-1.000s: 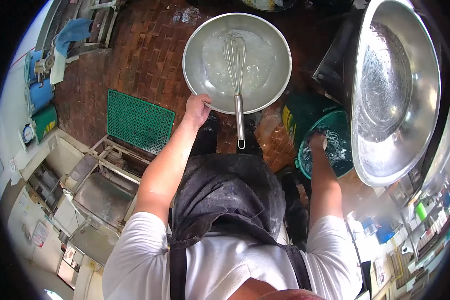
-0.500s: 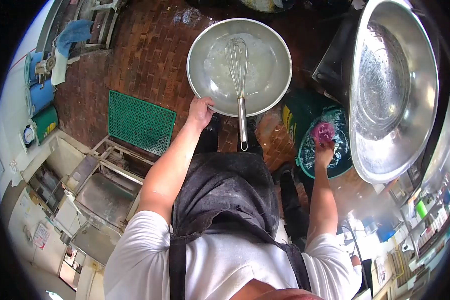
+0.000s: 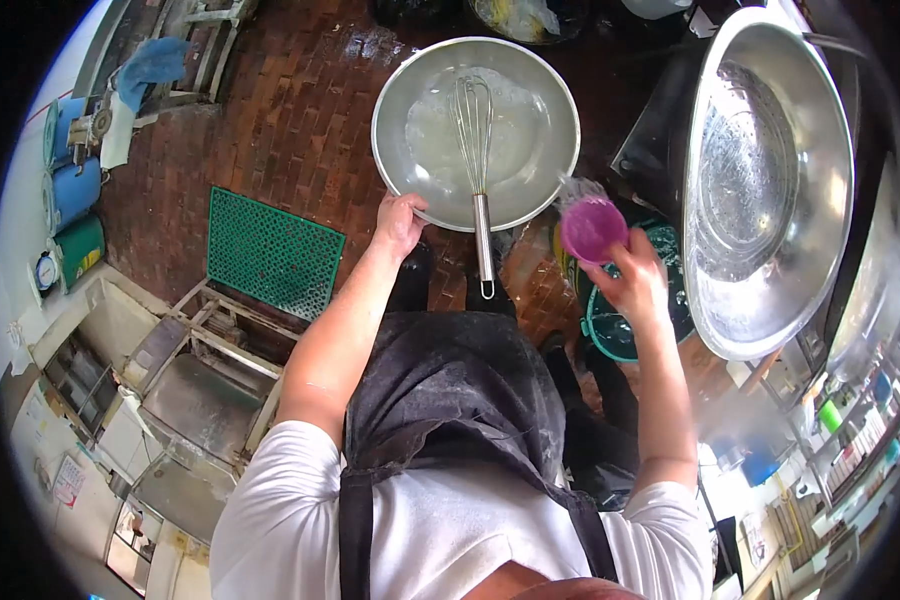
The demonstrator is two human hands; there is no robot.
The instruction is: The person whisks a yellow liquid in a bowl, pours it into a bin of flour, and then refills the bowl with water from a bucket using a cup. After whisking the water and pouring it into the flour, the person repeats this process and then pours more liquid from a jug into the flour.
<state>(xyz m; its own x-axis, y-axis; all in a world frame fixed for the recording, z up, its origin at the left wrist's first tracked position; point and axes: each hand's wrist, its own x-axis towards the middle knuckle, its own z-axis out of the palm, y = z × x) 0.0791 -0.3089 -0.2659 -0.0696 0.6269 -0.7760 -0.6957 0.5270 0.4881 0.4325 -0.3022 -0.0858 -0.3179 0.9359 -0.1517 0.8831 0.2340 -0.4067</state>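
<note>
My left hand [image 3: 401, 226] grips the near-left rim of a wide metal mixing bowl [image 3: 406, 160], which has some cloudy liquid in its bottom. A wire whisk [image 3: 482, 225] rests in the bowl, its handle leaning over the near rim towards me. My right hand [image 3: 638, 280] is closed on a pink plastic cup [image 3: 592, 235], tilted to the right of the bowl. Water [image 3: 580, 188] splashes from the cup's far side towards the bowl. Below my right hand stands a green bucket [image 3: 602, 335] of water, partly hidden by the hand and forearm.
A large shiny metal basin [image 3: 815, 170] stands close on the right. On the left, a green perforated mat [image 3: 270, 250] lies on the brick floor [image 3: 290, 120] near a metal sink frame [image 3: 210, 390]. A blue cloth [image 3: 150, 68] hangs at the far left.
My right hand has lifted the pink cup out of the bucket and swung it up and left to the bowl, water spilling out. My left hand stays on the rim.
</note>
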